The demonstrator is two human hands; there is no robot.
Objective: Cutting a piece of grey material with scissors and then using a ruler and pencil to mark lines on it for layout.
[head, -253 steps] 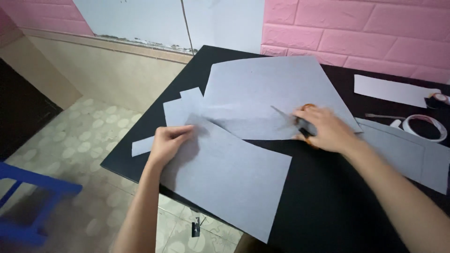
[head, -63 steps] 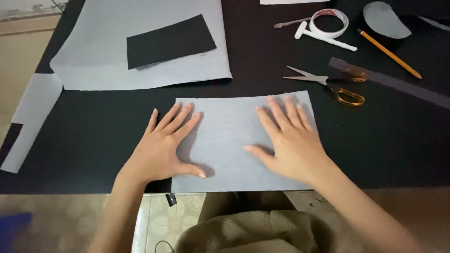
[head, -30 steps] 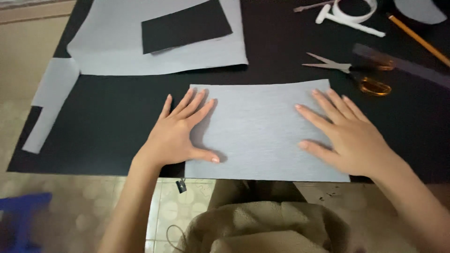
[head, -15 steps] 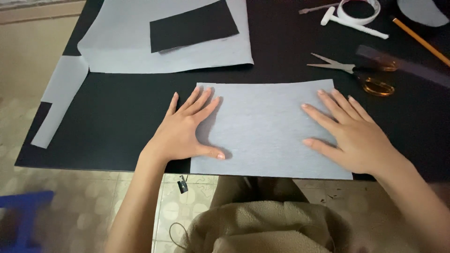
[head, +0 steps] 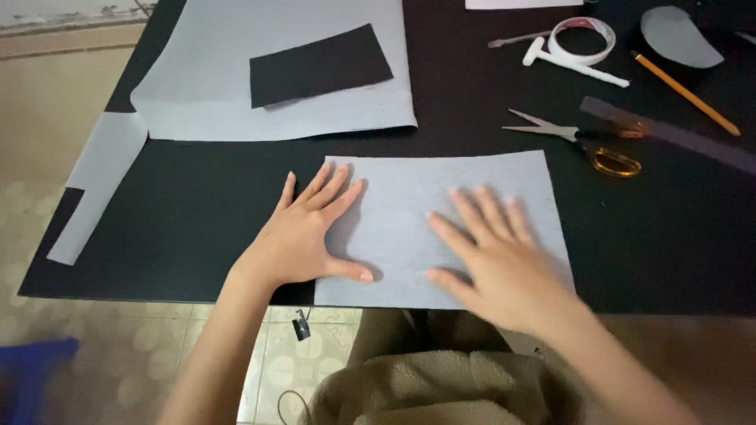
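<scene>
Paper, a grey rectangular sheet [head: 441,228], lies flat at the near edge of the black worktop [head: 197,212], nearly where it was a second ago. The right hand [head: 492,264], blurred, has slid inward across it; the left hand [head: 303,236] stays at its left edge. Both hands are spread flat, gripping nothing, so the sheet seems smoothed rather than lifted.

A sheet of paper [head: 441,228] lies on the desk [head: 197,212] at lower centre of the frame, its near edge at the desk's front edge. The left hand [head: 303,236] rests flat across its left edge, the right hand [head: 496,260] on its right half. Above it, upper left, lies a larger sheet [head: 276,71]. A paper strip [head: 98,181] lies at far left. Scissors [head: 583,142] lie right of centre, with a tape roll [head: 581,39] and a pencil [head: 685,93] above them.
</scene>
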